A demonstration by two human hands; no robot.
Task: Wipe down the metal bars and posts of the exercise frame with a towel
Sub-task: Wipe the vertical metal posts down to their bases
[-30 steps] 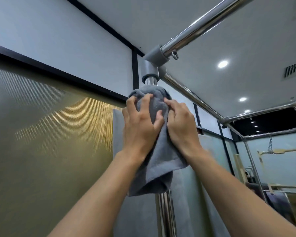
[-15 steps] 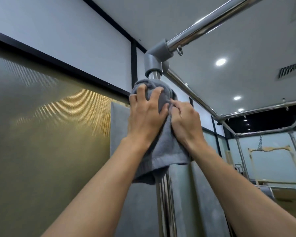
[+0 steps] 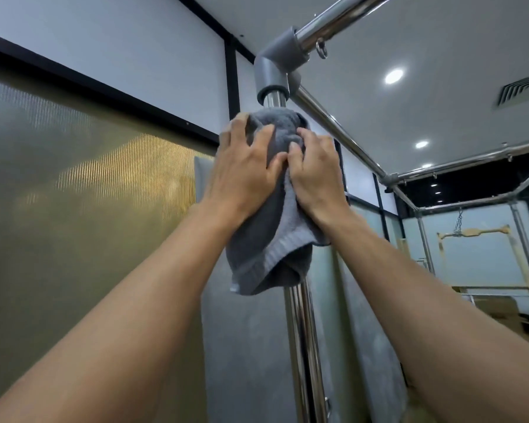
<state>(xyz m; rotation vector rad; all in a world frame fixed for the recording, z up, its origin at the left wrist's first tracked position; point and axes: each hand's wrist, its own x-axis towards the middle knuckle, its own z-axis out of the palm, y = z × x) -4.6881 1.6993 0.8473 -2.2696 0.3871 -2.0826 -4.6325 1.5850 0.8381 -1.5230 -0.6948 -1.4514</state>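
Both hands are raised overhead and clamped side by side on a grey towel [image 3: 268, 239] that is wrapped around the upright metal post [image 3: 301, 346] of the exercise frame. The left hand [image 3: 245, 175] grips the towel from the left with its fingers spread over the top of the bundle, and the right hand [image 3: 315, 172] presses in from the right, its fingertips dug into the cloth; the thumbs nearly touch in the middle. The top of the towel sits just below the grey corner joint [image 3: 275, 68], with a short strip of bare post showing between them. The loose lower end of the towel hangs down below the wrists, and the shiny post comes out beneath it. From the joint one top bar [image 3: 342, 13] runs up to the right and another bar [image 3: 342, 132] slants back toward a far corner. A frosted glass wall [image 3: 74, 209] stands on the left.
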